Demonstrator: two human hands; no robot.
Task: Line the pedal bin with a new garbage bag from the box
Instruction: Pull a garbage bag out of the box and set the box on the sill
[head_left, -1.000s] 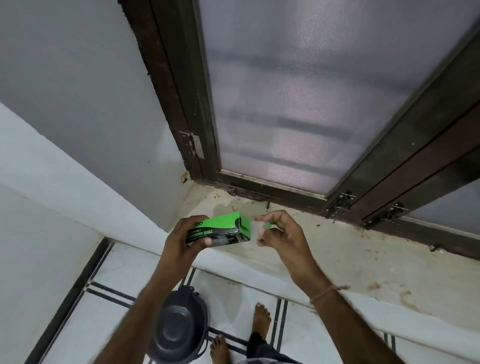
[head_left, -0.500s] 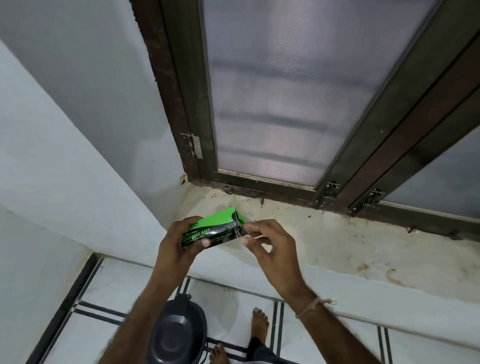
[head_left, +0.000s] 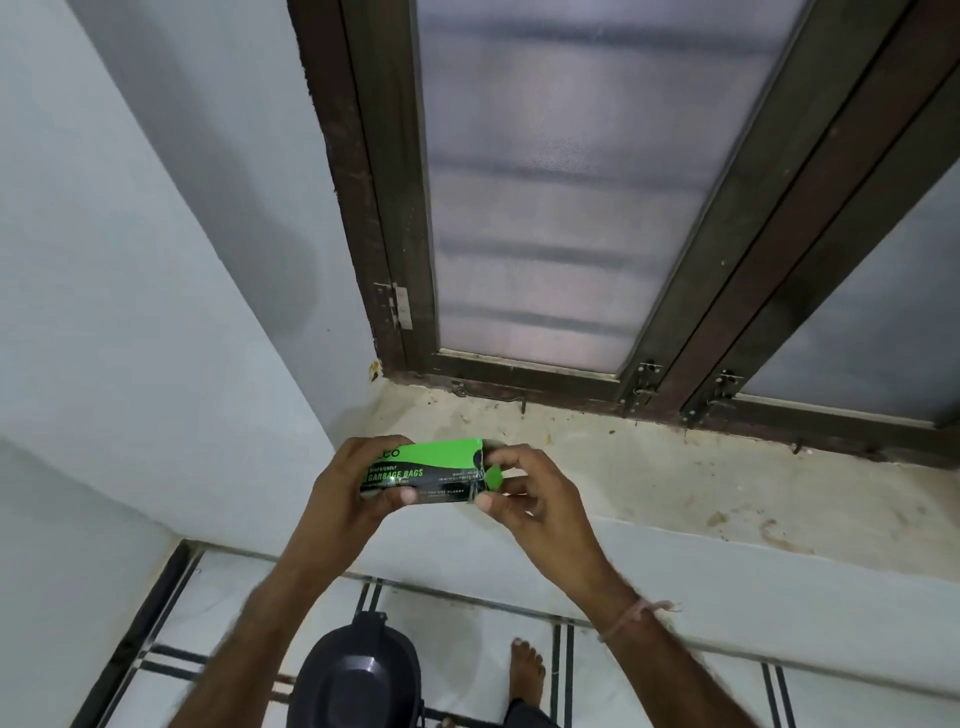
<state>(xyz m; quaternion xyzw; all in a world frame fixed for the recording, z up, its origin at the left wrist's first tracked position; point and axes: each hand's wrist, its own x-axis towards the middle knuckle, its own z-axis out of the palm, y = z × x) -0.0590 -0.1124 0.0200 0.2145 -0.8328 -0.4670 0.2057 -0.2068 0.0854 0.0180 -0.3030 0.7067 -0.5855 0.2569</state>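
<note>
Head view: a frosted window (head_left: 545, 208) in a dark frame is seen filling the far wall, with a stained stone sill (head_left: 675, 478) running beneath it. On the striped tiled floor (head_left: 467, 649) at the near edge, a dark pedal bin (head_left: 358, 675) is partly hidden by the left forearm, with a bare foot (head_left: 527, 670) just to its right. A green-and-black garbage bag box (head_left: 431, 467) is held level above the sill's near edge, its left end gripped by the left hand (head_left: 348, 488). At its right end, the green end flap (head_left: 493, 477) is pinched by the curled fingers of the right hand (head_left: 540, 499).
</note>
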